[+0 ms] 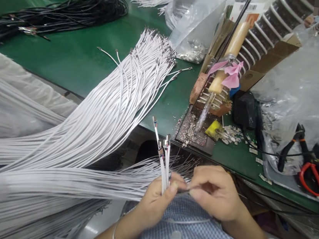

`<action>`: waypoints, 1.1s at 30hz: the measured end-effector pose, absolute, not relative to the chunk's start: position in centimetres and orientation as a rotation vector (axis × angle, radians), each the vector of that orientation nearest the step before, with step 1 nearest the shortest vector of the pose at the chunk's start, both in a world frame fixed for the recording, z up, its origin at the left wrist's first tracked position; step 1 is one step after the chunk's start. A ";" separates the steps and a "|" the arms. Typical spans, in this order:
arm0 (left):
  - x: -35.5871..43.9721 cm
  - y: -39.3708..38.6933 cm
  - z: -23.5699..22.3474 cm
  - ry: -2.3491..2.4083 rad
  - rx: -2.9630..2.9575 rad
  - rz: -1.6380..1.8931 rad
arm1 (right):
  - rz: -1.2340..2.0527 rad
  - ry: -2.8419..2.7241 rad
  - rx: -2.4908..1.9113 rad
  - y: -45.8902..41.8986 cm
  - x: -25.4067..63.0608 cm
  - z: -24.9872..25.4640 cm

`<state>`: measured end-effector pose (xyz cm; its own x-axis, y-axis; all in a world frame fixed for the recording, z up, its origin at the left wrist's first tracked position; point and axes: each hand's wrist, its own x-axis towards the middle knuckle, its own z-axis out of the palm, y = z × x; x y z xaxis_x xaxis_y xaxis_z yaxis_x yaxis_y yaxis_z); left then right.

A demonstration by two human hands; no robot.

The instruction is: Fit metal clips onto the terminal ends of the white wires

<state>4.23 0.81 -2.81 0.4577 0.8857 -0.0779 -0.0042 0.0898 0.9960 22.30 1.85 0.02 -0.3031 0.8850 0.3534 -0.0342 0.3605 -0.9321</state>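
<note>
My left hand (157,198) is closed round a few white cables (166,167), whose ends with small metal connectors stick up above the thumb. Close by on the right, my right hand (216,192) pinches with thumb and forefinger near the left fingertips. What lies in that pinch is too small to make out. Behind my hands, loose white wire ends spread over my lap. A large bundle of white cables (115,98) runs from the lower left up onto the green table (149,15), its connector ends fanned out there.
A soldering iron (218,80) rests in a coil stand, tip down over a dark tray (200,140) with solder bits. Small metal connectors (233,134) lie scattered beside it. Black cables (82,13) lie at back left. Pliers (297,146) and red-handled scissors (312,179) are at right.
</note>
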 end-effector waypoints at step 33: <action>3.8 0.8 -3.1 0.793 1.098 0.962 | 1.159 -1.610 -0.751 1.8 22.0 -0.4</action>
<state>3.83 0.79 -3.06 0.3858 0.9208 -0.0578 -0.2329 0.1578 0.9596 22.02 1.75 -0.36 -0.3322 0.8750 0.3523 -0.0566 0.3544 -0.9334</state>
